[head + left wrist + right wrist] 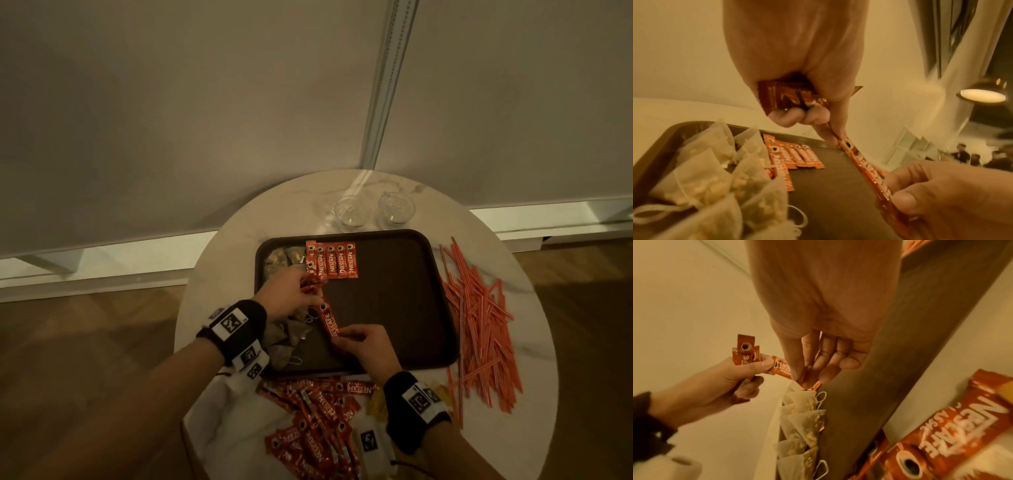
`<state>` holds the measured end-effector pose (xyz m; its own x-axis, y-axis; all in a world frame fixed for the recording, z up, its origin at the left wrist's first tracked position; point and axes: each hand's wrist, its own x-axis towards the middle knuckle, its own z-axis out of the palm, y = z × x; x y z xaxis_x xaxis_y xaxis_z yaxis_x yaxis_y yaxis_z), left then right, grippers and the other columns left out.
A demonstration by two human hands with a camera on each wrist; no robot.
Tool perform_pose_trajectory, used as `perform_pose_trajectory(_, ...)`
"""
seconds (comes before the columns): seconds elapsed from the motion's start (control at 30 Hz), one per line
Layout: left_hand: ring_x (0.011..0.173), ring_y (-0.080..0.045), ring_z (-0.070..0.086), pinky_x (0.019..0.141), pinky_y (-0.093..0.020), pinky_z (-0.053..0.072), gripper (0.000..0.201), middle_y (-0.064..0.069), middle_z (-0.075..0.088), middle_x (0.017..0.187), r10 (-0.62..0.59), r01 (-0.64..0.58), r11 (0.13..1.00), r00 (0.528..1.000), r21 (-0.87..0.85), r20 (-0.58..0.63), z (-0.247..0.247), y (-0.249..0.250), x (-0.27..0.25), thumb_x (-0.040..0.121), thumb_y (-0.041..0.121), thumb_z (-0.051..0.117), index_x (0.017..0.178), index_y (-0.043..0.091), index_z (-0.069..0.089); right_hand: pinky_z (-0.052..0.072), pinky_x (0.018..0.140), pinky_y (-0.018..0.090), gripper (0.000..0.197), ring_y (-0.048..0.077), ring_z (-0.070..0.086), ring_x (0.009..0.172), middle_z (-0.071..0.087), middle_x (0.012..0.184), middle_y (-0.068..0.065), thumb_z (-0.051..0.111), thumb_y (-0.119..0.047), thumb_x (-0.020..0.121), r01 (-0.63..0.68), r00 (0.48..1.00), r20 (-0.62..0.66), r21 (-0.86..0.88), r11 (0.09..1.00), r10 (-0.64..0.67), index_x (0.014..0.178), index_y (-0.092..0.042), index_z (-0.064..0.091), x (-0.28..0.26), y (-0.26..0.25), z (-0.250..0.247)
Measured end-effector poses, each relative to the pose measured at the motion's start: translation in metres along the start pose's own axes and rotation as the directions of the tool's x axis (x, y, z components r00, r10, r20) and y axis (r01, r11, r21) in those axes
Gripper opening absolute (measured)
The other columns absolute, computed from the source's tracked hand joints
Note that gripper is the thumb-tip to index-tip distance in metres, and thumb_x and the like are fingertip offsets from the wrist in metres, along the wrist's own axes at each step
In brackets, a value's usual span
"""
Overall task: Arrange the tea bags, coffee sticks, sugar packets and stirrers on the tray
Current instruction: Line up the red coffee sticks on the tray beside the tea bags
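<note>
A brown tray holds a column of tea bags along its left side and a neat row of red coffee sticks at its far edge. My left hand grips a small bundle of coffee sticks over the tray's left part. One single coffee stick stretches between both hands: left fingertips pinch its top end, and my right hand pinches its lower end. Orange stirrers lie in a loose heap right of the tray.
A pile of loose coffee sticks lies on the round marble table in front of the tray, with yellow and white packets beside it. Two empty glasses stand behind the tray. The table's edge is close on all sides.
</note>
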<state>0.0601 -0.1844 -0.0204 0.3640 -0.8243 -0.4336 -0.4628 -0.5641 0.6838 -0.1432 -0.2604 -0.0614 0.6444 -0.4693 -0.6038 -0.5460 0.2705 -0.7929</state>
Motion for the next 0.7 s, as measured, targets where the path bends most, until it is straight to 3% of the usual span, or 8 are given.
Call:
perform_pose_trajectory(0.1,0.087,-0.004,0.061,0.088,-0.032,0.052,0.015,0.011,0.066,0.09,-0.003,0.003,0.979,1.0,0.205,-0.001,-0.008,-0.004,0.031,0.081,0.036,0.077,0.082,0.033,0.063,0.052,0.064,0.015,0.009,0.009,0.063,0.067,0.075,0.085,0.001,0.073,-0.016,0.088,-0.02,1.0,-0.013,-0.076,0.997,0.019,0.095,-0.012,0.075,0.026,0.0,0.001)
perform_pose_trajectory(0.2,0.089,-0.009,0.061,0.086,-0.033,0.053,0.03,0.006,0.066,0.101,0.033,-0.034,0.91,0.999,0.414,0.008,-0.016,-0.002,0.061,0.082,0.045,0.074,0.103,0.025,0.067,0.049,0.054,0.016,0.015,0.008,0.057,0.052,0.074,0.079,0.005,0.072,-0.019,0.089,-0.086,0.996,-0.032,-0.09,0.992,0.083,0.094,-0.006,0.074,0.055,-0.004,0.0)
perform_pose_trajectory(0.3,0.087,-0.011,0.055,0.078,-0.027,0.046,0.036,0.004,0.062,0.101,0.039,-0.064,0.826,0.998,0.56,0.055,-0.024,0.008,0.086,0.086,0.044,0.07,0.112,0.019,0.065,0.049,0.049,0.021,0.018,0.011,0.056,0.045,0.072,0.075,0.008,0.072,-0.022,0.089,-0.143,0.99,-0.03,-0.088,0.986,0.141,0.094,-0.005,0.074,0.08,-0.011,-0.002)
perform_pose_trajectory(0.47,0.085,-0.015,0.057,0.073,-0.03,0.045,0.031,-0.001,0.067,0.102,-0.028,-0.046,0.754,0.994,0.655,0.102,-0.027,0.011,0.12,0.088,0.041,0.069,0.109,0.018,0.064,0.039,0.035,0.017,0.02,0.012,0.057,0.04,0.069,0.065,0.005,0.073,-0.027,0.088,-0.223,0.975,-0.02,-0.168,0.96,0.223,0.093,-0.008,0.07,0.107,-0.024,-0.006)
perform_pose_trajectory(0.57,0.083,-0.015,0.056,0.069,-0.03,0.043,0.036,-0.002,0.067,0.105,-0.02,-0.067,0.73,0.993,0.68,0.118,-0.028,0.012,0.133,0.087,0.041,0.07,0.115,0.018,0.065,0.041,0.036,0.02,0.026,0.011,0.058,0.04,0.068,0.062,0.003,0.074,-0.033,0.086,-0.271,0.96,0.0,-0.234,0.934,0.279,0.094,-0.01,0.067,0.116,-0.028,-0.007)
perform_pose_trajectory(0.7,0.096,-0.022,0.064,0.073,-0.032,0.048,0.039,-0.004,0.068,0.11,-0.042,-0.066,0.7,0.99,0.711,0.133,-0.027,0.013,0.144,0.087,0.039,0.071,0.12,0.018,0.065,0.042,0.037,0.02,0.031,0.009,0.056,0.038,0.066,0.058,0.001,0.076,-0.038,0.084,-0.285,0.956,-0.015,-0.266,0.921,0.292,0.091,-0.008,0.068,0.123,-0.024,-0.005)
